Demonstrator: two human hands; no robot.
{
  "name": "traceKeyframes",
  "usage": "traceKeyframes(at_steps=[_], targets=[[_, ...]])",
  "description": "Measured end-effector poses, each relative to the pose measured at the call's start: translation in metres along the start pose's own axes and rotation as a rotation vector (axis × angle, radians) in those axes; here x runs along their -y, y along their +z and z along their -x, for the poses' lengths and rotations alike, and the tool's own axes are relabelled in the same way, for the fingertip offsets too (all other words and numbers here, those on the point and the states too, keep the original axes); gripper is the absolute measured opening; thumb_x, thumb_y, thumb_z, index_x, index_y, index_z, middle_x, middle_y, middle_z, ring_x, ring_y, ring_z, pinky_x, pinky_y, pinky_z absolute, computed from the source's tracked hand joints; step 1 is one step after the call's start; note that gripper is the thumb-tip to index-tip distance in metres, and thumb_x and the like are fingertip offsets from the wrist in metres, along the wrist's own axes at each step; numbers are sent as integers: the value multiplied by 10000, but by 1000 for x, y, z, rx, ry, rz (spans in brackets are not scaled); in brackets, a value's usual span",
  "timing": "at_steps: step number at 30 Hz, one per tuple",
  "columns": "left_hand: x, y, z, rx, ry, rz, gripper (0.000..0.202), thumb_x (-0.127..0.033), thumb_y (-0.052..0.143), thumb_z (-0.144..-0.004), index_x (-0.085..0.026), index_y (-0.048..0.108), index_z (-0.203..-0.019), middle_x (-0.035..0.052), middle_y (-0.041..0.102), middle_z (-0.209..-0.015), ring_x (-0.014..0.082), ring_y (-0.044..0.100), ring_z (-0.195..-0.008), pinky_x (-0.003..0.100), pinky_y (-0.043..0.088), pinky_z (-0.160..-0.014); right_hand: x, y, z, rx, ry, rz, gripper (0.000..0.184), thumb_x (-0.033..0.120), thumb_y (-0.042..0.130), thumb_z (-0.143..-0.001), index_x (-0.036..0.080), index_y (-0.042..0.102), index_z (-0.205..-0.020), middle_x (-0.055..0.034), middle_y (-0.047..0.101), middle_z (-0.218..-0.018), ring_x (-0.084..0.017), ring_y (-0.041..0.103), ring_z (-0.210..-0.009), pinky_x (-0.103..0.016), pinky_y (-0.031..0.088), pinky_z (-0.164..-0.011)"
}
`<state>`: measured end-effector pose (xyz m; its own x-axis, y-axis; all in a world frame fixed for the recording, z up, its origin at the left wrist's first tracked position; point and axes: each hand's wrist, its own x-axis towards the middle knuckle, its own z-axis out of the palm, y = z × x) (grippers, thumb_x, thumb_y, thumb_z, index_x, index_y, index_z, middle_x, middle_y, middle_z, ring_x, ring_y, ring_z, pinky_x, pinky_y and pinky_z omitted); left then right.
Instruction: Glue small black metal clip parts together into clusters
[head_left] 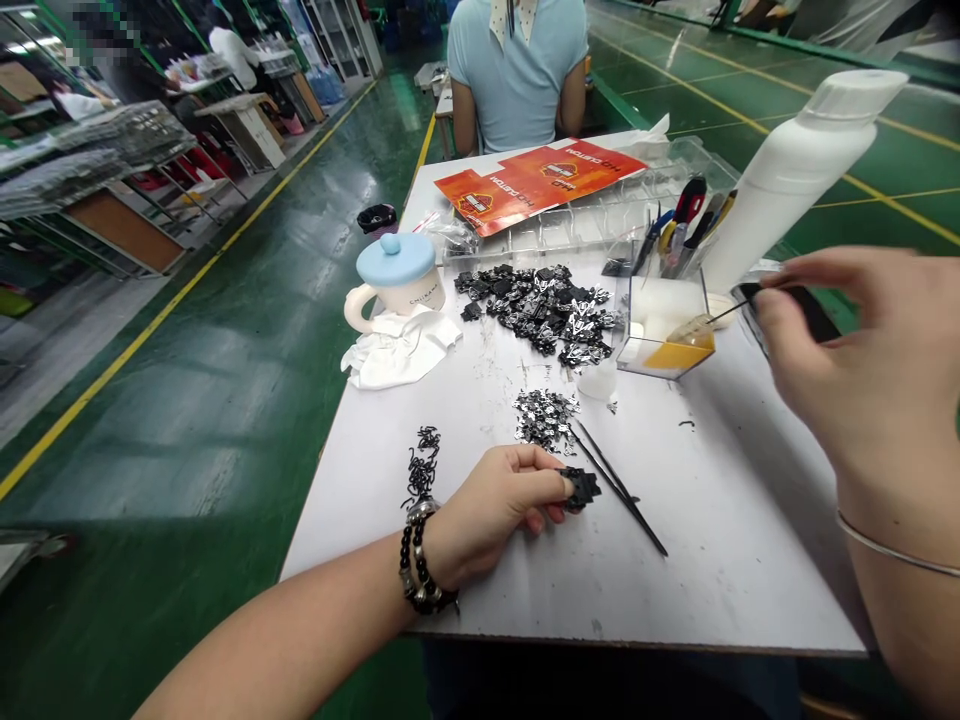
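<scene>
Left hand [499, 500] grip pinching black part [581, 488] lower centre, right hand [862, 370] grip pinching needle tool [787, 300] at right, desk [735, 560]

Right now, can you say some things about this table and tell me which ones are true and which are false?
1. The left hand pinches a small black part on the white table. True.
2. The mug has a red lid. False: its lid is light blue.
3. The black tweezers lie on the table with no hand on them. True.
4. The right hand is empty. False: it holds a thin stick whose tip reaches the clear box with yellow liquid in it.
</scene>
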<state>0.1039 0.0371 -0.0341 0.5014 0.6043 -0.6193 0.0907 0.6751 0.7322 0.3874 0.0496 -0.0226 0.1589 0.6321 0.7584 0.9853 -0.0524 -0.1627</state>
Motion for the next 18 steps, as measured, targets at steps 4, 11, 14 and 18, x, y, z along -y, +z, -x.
traceKeyframes(at_steps=[4,11,14,18], targets=[[1,0,-1,0,1,8,165,-199,665,-592,-153,554,-706,-2,624,-574,72,511,-484,174,289,-405,30,-13,10,-135,-100,-136,312,314,665,-757,150,630,-1021,-128,668,-1030,-311,611,-1004,-472,426,-874],[-2,-1,1,8,25,5,175,-225,683,-601,-150,555,-693,-12,600,-550,67,500,-468,172,291,-413,77,-25,41,474,-499,-673,295,260,613,-843,186,533,-1118,-60,657,-966,-219,583,-930,-431,353,-870],[-4,0,2,8,38,23,149,-195,673,-591,-148,563,-680,-46,543,-497,53,465,-428,168,293,-412,86,-23,47,601,-478,-800,341,252,615,-838,186,507,-1155,-48,646,-987,-208,552,-957,-424,339,-894],[-4,-1,1,21,40,23,138,-180,678,-586,-148,573,-669,-42,548,-506,53,474,-436,163,301,-406,88,-21,52,638,-431,-916,448,161,639,-800,166,457,-1210,-50,625,-1008,-180,543,-935,-396,348,-884]])
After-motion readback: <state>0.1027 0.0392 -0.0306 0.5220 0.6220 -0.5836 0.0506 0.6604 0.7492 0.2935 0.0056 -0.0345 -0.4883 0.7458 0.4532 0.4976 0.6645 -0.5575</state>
